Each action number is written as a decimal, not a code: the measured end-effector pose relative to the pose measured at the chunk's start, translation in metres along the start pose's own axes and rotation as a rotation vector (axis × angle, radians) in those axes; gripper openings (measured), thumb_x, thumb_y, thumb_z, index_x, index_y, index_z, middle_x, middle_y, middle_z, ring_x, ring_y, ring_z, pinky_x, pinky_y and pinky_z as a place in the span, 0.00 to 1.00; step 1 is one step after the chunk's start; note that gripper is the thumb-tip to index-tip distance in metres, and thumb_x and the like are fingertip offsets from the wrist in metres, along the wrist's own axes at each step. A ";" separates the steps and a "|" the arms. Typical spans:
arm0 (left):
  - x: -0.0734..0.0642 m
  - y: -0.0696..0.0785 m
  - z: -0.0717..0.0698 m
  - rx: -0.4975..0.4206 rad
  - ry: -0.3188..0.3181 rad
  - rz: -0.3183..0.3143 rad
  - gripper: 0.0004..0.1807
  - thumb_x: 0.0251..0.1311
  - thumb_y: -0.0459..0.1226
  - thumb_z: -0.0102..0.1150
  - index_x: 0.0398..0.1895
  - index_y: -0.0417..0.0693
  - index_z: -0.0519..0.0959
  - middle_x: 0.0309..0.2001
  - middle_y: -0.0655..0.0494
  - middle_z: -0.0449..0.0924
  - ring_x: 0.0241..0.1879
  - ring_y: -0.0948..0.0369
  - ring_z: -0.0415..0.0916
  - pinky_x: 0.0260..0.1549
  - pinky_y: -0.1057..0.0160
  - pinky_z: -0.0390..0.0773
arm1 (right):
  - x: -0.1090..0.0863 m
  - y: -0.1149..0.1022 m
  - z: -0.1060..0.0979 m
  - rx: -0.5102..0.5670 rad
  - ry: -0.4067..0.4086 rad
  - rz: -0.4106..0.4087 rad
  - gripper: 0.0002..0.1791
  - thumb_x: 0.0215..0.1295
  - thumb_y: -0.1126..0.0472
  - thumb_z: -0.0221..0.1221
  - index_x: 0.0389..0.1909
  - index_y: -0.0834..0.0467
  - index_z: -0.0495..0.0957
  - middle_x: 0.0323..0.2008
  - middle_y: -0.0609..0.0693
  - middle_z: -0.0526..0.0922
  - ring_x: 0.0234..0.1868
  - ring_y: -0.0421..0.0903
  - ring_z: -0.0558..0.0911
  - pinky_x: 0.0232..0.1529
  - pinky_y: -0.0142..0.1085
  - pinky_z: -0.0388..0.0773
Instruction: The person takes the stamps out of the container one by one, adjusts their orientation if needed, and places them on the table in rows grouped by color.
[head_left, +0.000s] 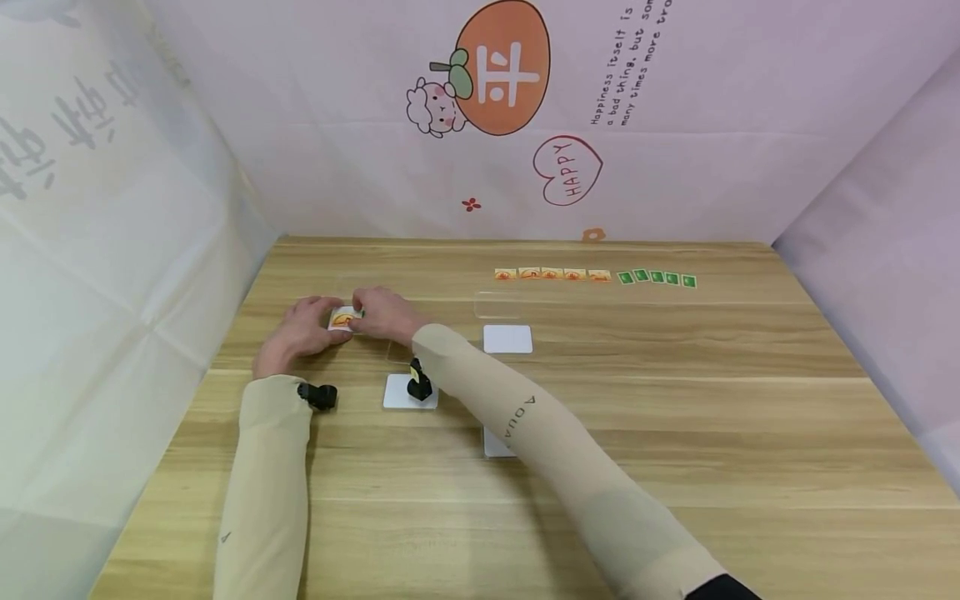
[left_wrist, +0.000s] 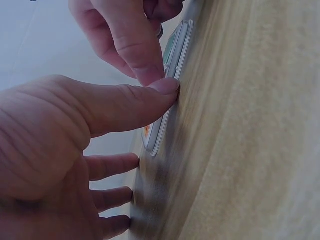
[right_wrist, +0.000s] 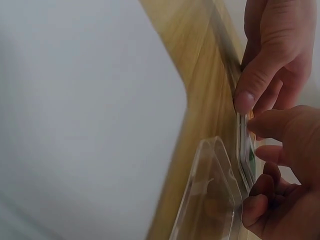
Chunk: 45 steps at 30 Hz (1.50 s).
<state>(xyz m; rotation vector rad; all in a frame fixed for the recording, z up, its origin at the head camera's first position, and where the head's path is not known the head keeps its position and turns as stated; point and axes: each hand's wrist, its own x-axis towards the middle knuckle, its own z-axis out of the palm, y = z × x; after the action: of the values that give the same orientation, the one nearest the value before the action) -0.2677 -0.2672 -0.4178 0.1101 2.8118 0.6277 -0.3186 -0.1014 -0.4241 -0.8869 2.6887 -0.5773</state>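
My left hand (head_left: 303,325) grips a small white card (head_left: 339,327) by its edges at the far left of the table, thumb along the near edge. An orange picture and a bit of green show on the card's face. At its right end my right hand (head_left: 384,312) has its fingers bent against the card, with fingertips touching the face. What lies under those fingertips is hidden. In the right wrist view the card (right_wrist: 242,145) is seen nearly edge-on, and a clear plastic cover (right_wrist: 210,200) lies close by.
Orange picture pieces (head_left: 552,273) and green pieces (head_left: 657,277) lie in a row at the back. White cards (head_left: 507,339) (head_left: 397,392) rest mid-table, another partly under the right sleeve (head_left: 495,446). A clear cover (head_left: 497,306) lies behind them. Printed cloth (head_left: 337,167) hangs behind the table.
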 end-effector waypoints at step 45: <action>0.004 -0.002 0.000 0.001 -0.002 -0.021 0.35 0.67 0.48 0.56 0.72 0.43 0.60 0.74 0.30 0.48 0.72 0.31 0.41 0.68 0.32 0.47 | 0.001 -0.017 0.001 0.071 -0.006 0.091 0.14 0.64 0.56 0.63 0.44 0.51 0.68 0.41 0.46 0.73 0.41 0.43 0.72 0.35 0.31 0.69</action>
<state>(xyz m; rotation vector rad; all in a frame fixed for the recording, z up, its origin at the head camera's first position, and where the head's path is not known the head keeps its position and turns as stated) -0.2711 -0.2682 -0.4193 0.0814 2.8073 0.6213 -0.3102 -0.1147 -0.4178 -0.7430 2.6687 -0.6447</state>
